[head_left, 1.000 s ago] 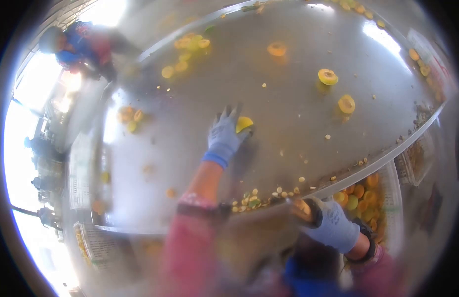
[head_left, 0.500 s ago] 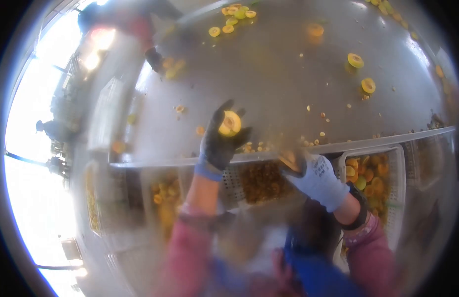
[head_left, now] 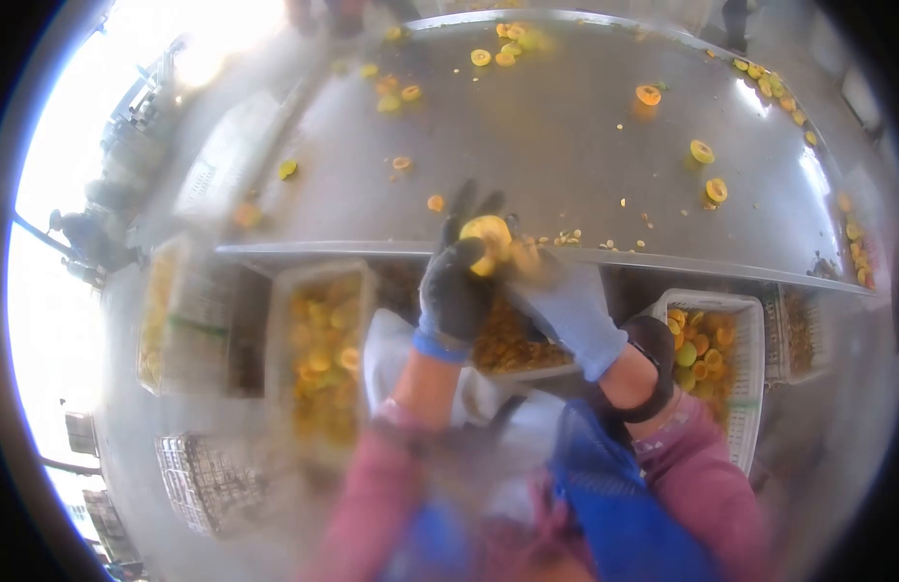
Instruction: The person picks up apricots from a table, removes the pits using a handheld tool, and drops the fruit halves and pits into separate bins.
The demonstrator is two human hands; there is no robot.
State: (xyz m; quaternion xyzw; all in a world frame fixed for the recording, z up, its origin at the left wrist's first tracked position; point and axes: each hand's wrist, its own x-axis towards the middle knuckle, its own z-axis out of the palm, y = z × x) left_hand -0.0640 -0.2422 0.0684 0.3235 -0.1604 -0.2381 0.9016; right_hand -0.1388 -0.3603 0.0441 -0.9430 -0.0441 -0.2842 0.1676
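My left hand [head_left: 456,281], in a dark glove with a blue cuff, is closed around a halved yellow stone fruit [head_left: 487,236] just above the table's near edge. Against the fruit's right side is my right hand [head_left: 556,296], in a pale blue-grey glove. Its fingers and an orange-brown patch at their tips are smeared by motion, so I cannot make out what they hold. Below both hands stands a crate of brown-orange pieces [head_left: 512,347], partly hidden by the hands. Small pale bits [head_left: 569,237] lie on the metal table [head_left: 556,145] beyond the fingers.
Loose fruit halves [head_left: 702,151] are scattered across the table, with more along its far right rim. A white crate of fruit halves [head_left: 750,388] stands at right, another crate of fruit [head_left: 323,339] at left. A basket [head_left: 202,485] sits on the floor. People are blurred at the far side.
My hands have come together: the right hand has moved left to the fruit in my left hand. The view has shifted, showing more of the crates and the table's far edge.
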